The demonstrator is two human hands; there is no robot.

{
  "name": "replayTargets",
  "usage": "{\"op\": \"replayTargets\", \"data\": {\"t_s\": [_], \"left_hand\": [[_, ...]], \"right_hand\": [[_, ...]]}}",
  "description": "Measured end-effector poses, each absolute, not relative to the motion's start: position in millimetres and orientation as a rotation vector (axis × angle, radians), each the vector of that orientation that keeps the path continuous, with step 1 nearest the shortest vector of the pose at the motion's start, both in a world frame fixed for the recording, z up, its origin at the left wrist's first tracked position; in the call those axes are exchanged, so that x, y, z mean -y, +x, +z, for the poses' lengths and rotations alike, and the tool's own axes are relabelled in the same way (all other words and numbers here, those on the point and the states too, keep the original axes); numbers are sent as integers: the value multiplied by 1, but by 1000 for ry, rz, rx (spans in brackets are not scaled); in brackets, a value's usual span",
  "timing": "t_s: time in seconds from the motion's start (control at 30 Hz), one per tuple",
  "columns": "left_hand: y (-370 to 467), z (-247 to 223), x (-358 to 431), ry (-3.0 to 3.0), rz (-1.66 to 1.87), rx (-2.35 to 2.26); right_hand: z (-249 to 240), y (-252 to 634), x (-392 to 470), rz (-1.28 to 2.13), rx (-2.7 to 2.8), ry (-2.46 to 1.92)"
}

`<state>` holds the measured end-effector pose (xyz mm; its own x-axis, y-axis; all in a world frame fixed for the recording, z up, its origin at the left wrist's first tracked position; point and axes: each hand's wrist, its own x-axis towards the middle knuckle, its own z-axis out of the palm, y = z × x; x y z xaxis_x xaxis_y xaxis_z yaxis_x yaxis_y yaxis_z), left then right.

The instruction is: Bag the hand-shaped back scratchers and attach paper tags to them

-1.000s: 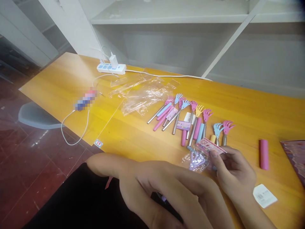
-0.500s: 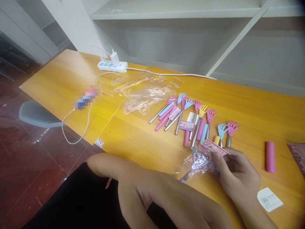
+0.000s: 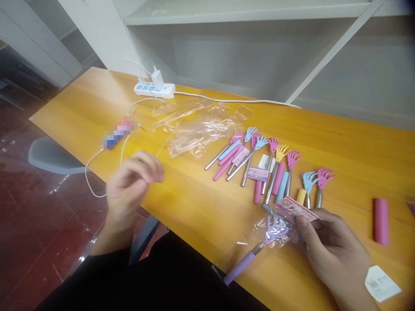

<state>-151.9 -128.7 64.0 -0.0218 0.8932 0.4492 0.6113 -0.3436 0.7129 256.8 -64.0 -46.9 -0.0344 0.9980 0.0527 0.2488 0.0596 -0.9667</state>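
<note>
My right hand (image 3: 333,246) pinches a pink printed card (image 3: 293,209) between thumb and fingers. Beneath the card is a clear plastic bag (image 3: 254,233) around a purple back scratcher (image 3: 240,268), whose handle reaches over the table's front edge. My left hand (image 3: 132,183) hovers over the front edge on the left, fingers loosely curled, thumb apart, nothing visible in it. Beyond my right hand lie several loose back scratchers with claw heads, among them a yellow one (image 3: 281,152) and a pink one (image 3: 325,177). Loose coloured handle sleeves lie among them, including a blue one (image 3: 282,186).
Crumpled clear bags (image 3: 204,134) lie mid-table. A white power strip (image 3: 154,90) with a plugged charger sits at the back; a cable runs to a blurred-out object (image 3: 118,134). To the right are a pink sleeve (image 3: 381,220) and a white label card (image 3: 381,284).
My left hand has swung from the near foreground to the left, uncovering the purple handle. My right hand keeps its hold on the card. The view has shifted slightly.
</note>
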Motion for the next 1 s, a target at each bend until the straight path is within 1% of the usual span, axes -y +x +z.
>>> {"op": "replayTargets", "data": {"t_s": [0.03,0.1,0.13,0.17,0.2,0.23,0.27,0.3,0.33,0.37,0.47,0.57,0.67,0.83,1.0], "left_hand": [[-173,62,127,1862,1578,-1583],[-224,57,122,1911,1996,-1649],[-252,54,119,1866,2137,-1836],[-280,52,116,1783,2165,-2139],[-307,49,114,1700,1908,-2498],[-332,46,112,1611,1568,-2778],[-353,43,110,1555,1116,-2925],[-372,40,108,1480,762,-2957],[-387,36,106,1399,557,-2941],[-400,32,104,1336,455,-2909],[-427,19,98,1207,465,-2869],[-444,8,92,1135,662,-2740],[-454,3,86,1109,745,-2702],[-457,6,74,1055,774,-2741],[-441,15,65,1057,840,-2837]], "right_hand": [[-49,258,65,1075,1438,-1349],[-54,259,67,1103,1433,-1369],[-56,260,68,1107,1431,-1374],[-58,261,68,1104,1430,-1381],[-59,261,69,1095,1430,-1393],[-60,261,69,1082,1424,-1411],[-61,261,69,1070,1417,-1430],[-62,261,69,1063,1411,-1451],[-63,261,68,1060,1405,-1470],[-63,260,68,1057,1404,-1486],[-63,260,67,1023,1419,-1513],[-60,258,66,994,1433,-1515],[-57,256,65,1001,1448,-1511],[-56,255,64,961,1490,-1486],[-55,255,64,1025,1500,-1398]]}}
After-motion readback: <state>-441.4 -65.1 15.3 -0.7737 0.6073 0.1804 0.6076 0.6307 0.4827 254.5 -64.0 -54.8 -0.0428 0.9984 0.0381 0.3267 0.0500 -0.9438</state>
